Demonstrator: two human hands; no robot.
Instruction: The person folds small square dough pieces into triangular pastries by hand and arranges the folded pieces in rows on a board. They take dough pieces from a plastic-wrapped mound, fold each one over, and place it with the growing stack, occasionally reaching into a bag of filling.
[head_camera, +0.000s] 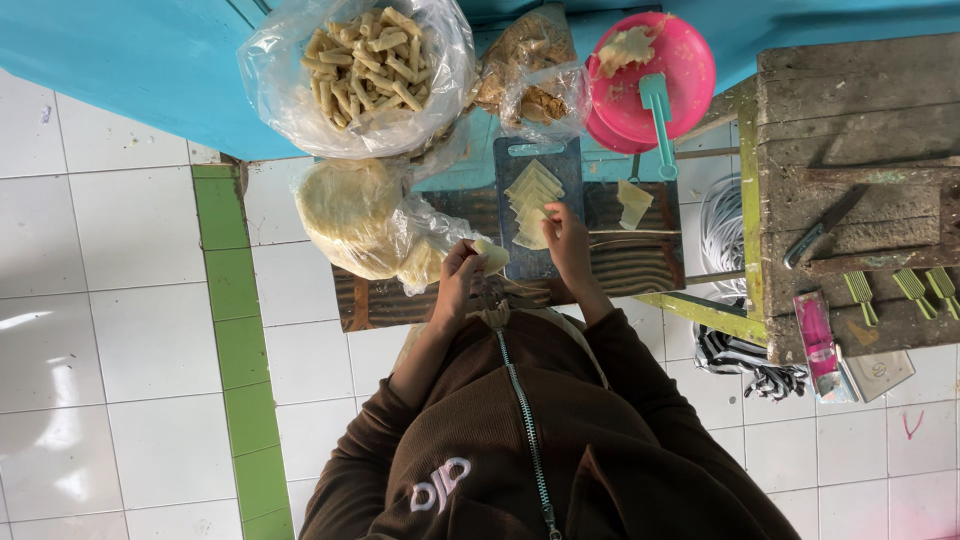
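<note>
Here the left hand (458, 272) pinches a small pale dough wrapper (490, 257) at its near edge — fingers closed on it, the piece held just off the lower left corner of the dark cutting board (540, 200). The wrapper's long axis runs roughly across the picture, its free end pointing toward the board. The right hand (567, 240) rests on the board with its fingertips on a fanned stack of cut wrappers (530, 205); whether it pinches one or only touches the pile, I cannot tell. That stack lies along the board's length, up and down in the picture.

The board sits on a low slatted wooden surface (630, 270), and a single square wrapper (633, 203) lies on the slats to the board's right. Left of the board, a clear bag holds a round pile of dough sheets (350, 215). Beyond it a bigger clear bag is full of rolled pastry sticks (362, 62), with a smaller bag of brown filling (525, 65) beside it. A pink bowl (680, 60) holds some pale paste and a teal spatula (658, 120) — its handle points toward the board. A worn wooden bench (860, 100) stands to the right.
</note>
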